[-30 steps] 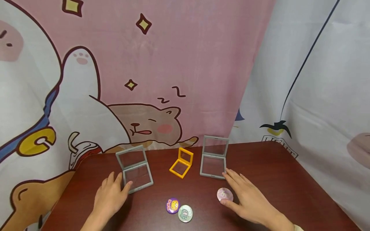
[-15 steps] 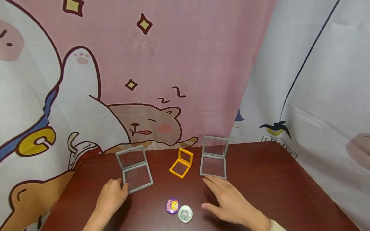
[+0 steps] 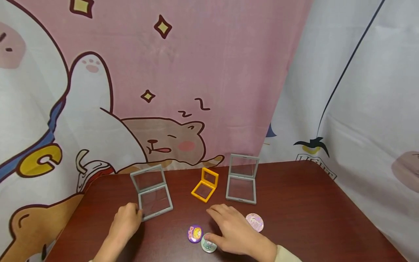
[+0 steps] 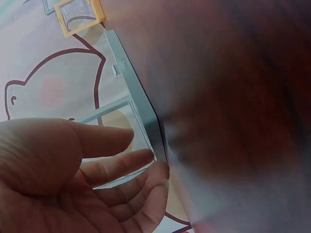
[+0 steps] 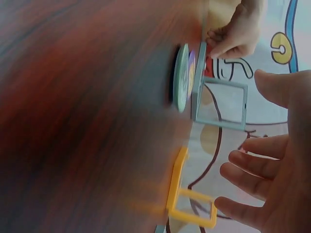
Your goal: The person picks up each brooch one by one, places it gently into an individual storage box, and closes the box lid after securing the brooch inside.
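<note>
My left hand (image 3: 126, 222) rests beside the left grey case (image 3: 155, 202), which stands with its clear lid up. In the left wrist view its fingers (image 4: 124, 167) curl loosely near the case edge and hold nothing. My right hand (image 3: 237, 231) is over the pale green round badge (image 3: 208, 246), its thumb overlapping the badge in the head view; contact cannot be told. In the right wrist view that hand's fingers are spread and relaxed. Touching or close to the green badge lies a purple badge (image 3: 195, 234) with a yellow figure. Right of the hand lies a pink badge (image 3: 256, 222).
A small orange case (image 3: 210, 183) with its lid raised stands at mid-table. Farther right is another grey case (image 3: 241, 189), lid also up. The dark red-brown table (image 3: 294, 196) ends at a printed curtain (image 3: 229, 72) behind.
My right hand has moved left, from the pink badge to the green one, uncovering the pink badge. The left hand's fingers have drawn in beside the grey case. The cases stay put.
</note>
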{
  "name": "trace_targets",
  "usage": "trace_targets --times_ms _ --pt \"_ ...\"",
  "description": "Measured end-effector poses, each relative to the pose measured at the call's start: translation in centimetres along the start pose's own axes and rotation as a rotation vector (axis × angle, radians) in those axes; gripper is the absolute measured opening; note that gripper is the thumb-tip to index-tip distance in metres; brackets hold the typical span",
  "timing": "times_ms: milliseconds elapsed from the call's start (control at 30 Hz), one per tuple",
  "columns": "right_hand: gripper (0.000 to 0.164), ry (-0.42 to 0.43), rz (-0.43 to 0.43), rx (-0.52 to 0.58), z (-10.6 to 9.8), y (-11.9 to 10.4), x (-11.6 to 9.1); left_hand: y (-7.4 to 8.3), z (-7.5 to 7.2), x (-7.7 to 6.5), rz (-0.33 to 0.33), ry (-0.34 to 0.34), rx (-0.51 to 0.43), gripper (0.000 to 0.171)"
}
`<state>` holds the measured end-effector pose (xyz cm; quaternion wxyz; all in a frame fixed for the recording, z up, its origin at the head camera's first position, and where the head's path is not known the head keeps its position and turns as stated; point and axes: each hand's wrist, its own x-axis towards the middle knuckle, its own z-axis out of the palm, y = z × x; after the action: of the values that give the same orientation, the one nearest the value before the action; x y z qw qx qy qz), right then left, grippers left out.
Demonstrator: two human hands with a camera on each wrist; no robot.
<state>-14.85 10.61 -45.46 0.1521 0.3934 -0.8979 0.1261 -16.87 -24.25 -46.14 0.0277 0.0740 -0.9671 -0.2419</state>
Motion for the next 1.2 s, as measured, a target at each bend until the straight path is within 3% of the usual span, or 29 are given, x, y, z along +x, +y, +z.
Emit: trace_targets --times_ms 600,933,1200 --pt "0.064 -0.055 -0.052 -0.023 2.5 -1.6 2.8 0.0 0.2 0.1 -0.001 -0.053 0.034 0.022" --pt "0.059 -0.204 0.010 -0.026 3.3 -2.2 3.4 0.0 0.0 -0.4 -0.021 -0.100 0.054 0.021" --pt "0.055 -0.191 -0.015 -0.050 3.5 -2.5 3.8 0.1 -0.2 -1.1 -0.008 -0.101 0.074 0.023"
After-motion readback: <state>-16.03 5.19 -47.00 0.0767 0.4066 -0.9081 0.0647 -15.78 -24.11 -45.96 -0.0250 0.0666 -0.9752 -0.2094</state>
